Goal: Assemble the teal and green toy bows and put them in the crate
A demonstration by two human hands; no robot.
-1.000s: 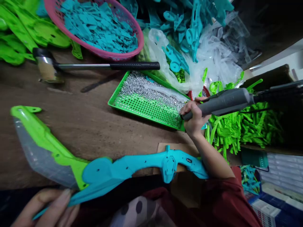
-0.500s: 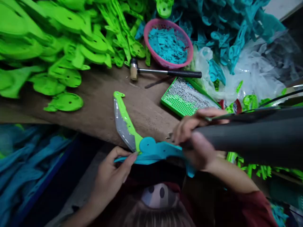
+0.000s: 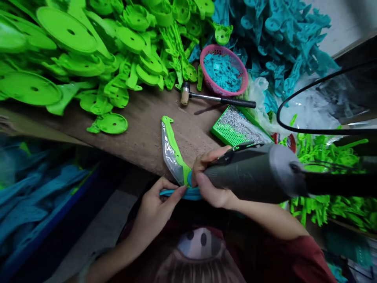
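My left hand (image 3: 156, 208) pinches the edge of a blue plastic part (image 3: 193, 193) between thumb and fingers at the table's front edge. A lime-green plastic arm (image 3: 174, 139) with a grey blade-like strip (image 3: 169, 157) sticks out from that part, up and to the left. My right hand (image 3: 214, 192) is wrapped round a dark, thick power screwdriver (image 3: 244, 173) lying nearly level over the blue part. Its tip is hidden behind the fingers, so I cannot tell whether it touches a screw.
A hammer (image 3: 212, 97) lies beyond my hands, beside a green tray (image 3: 232, 135) of small screws. A pink basket (image 3: 203, 72) holds blue scraps. Green parts (image 3: 112, 51) and blue parts (image 3: 273, 35) are heaped behind. A black cable (image 3: 282, 106) loops at the right.
My right hand has moved left with the power screwdriver, now covering the round end of the blue part. The view has shifted, and my left hand keeps its pinch.
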